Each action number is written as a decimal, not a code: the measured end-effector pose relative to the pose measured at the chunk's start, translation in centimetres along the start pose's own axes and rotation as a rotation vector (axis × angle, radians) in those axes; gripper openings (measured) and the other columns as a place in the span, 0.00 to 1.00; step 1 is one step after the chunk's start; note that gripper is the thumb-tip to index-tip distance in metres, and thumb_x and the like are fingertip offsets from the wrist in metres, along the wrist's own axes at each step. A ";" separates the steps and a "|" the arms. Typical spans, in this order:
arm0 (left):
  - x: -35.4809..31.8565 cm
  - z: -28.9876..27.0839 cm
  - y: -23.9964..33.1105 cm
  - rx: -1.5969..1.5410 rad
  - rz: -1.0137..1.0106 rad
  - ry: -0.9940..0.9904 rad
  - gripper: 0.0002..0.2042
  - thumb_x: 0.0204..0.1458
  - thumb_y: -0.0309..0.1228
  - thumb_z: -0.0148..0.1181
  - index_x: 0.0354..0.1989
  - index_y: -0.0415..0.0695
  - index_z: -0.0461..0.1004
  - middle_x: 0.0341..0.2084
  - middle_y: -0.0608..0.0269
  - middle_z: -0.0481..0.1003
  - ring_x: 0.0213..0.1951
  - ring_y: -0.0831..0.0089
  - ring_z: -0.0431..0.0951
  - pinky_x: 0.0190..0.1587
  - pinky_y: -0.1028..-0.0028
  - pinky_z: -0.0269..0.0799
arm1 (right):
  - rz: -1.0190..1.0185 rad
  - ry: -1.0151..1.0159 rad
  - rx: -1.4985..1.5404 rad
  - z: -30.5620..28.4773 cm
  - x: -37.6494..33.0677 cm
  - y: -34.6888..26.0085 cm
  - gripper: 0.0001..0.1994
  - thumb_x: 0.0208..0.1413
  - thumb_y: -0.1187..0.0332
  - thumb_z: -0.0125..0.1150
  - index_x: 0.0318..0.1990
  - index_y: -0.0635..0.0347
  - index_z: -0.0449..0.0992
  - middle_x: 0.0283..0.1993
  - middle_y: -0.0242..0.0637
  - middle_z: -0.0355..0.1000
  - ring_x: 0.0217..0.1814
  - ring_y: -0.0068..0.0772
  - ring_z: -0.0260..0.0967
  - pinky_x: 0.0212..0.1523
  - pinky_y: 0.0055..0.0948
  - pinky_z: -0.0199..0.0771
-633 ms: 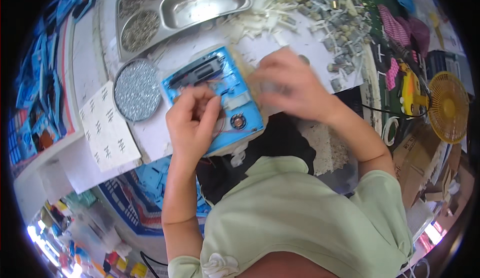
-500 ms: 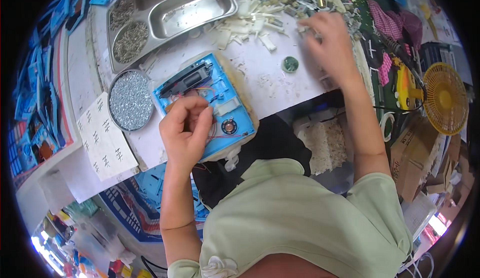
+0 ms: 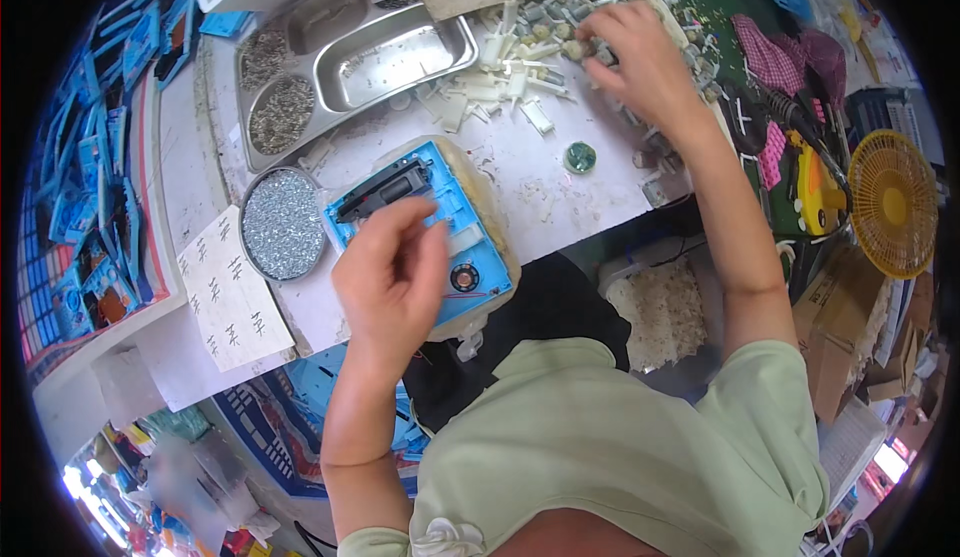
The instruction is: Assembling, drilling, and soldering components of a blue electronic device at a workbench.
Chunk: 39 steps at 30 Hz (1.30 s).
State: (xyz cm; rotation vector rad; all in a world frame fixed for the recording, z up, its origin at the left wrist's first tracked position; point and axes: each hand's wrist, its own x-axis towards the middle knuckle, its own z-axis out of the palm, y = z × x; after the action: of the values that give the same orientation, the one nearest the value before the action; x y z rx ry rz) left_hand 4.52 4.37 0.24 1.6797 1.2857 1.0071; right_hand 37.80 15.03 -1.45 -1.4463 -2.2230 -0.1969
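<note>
A blue plastic housing (image 3: 487,268) lies on a pale, padded rest in front of me. It holds a black elongated part (image 3: 388,191), a white block and a small round speaker (image 3: 464,277). Over its near left part is my left hand (image 3: 388,275), fingers curled in and thumb near the index finger; whatever they hold, if anything, is hidden. My right hand (image 3: 640,65) reaches to a heap of small grey motors (image 3: 600,9), fingers and thumb apart, fingertips at the heap's near edge. White plastic pieces (image 3: 515,79) lie just left of it.
A steel compartment tray (image 3: 390,69) with small metal parts stands at the back left. Nearer are a round dish of silvery screws (image 3: 284,224) and a handwritten paper sheet (image 3: 232,292). A small green pot (image 3: 579,158) sits mid-table. At right is a yellow fan (image 3: 893,204).
My right hand has moved slightly up and left, onto the motor heap. The left hand has shifted a little right and nearer me over the housing. The whole view has shifted slightly.
</note>
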 end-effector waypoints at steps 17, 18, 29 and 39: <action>13.3 6.7 6.8 -0.527 -0.343 -1.269 0.11 0.65 0.32 0.59 0.48 0.38 0.76 0.30 0.68 0.77 0.24 0.86 0.67 0.26 0.83 0.63 | 0.580 0.079 1.964 -5.0 -9.8 -6.5 0.09 0.55 0.78 0.68 0.43 0.69 0.77 0.35 0.42 0.79 0.34 0.35 0.80 0.34 0.31 0.83; 14.4 7.9 7.0 -0.495 -0.305 -1.342 0.11 0.65 0.32 0.60 0.48 0.38 0.76 0.30 0.68 0.77 0.23 0.86 0.68 0.26 0.83 0.63 | 0.564 0.148 2.041 -4.9 -10.4 -6.1 0.09 0.56 0.77 0.68 0.42 0.68 0.77 0.35 0.42 0.78 0.34 0.34 0.80 0.32 0.31 0.82; 33.8 22.5 1.2 0.679 0.755 -0.258 0.10 0.50 0.37 0.66 0.41 0.58 0.86 0.42 0.63 0.80 0.46 0.57 0.81 0.47 0.59 0.77 | 0.478 0.291 2.397 -5.8 -10.5 -5.5 0.25 0.58 0.73 0.64 0.62 0.58 0.61 0.31 0.34 0.71 0.31 0.23 0.66 0.35 0.29 0.64; 35.9 24.1 0.5 0.787 0.755 -0.348 0.10 0.47 0.37 0.63 0.30 0.44 0.85 0.32 0.45 0.81 0.40 0.51 0.82 0.47 0.54 0.77 | 0.654 0.207 2.276 -5.7 -12.5 -6.5 0.30 0.60 0.67 0.66 0.67 0.65 0.62 0.28 0.30 0.67 0.28 0.23 0.63 0.30 0.27 0.61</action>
State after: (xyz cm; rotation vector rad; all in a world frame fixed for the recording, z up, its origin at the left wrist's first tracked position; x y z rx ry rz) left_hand 33.11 36.61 -3.90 2.9298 0.8435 0.5414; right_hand 37.89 -0.12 -1.40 -0.4242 -0.4843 1.6240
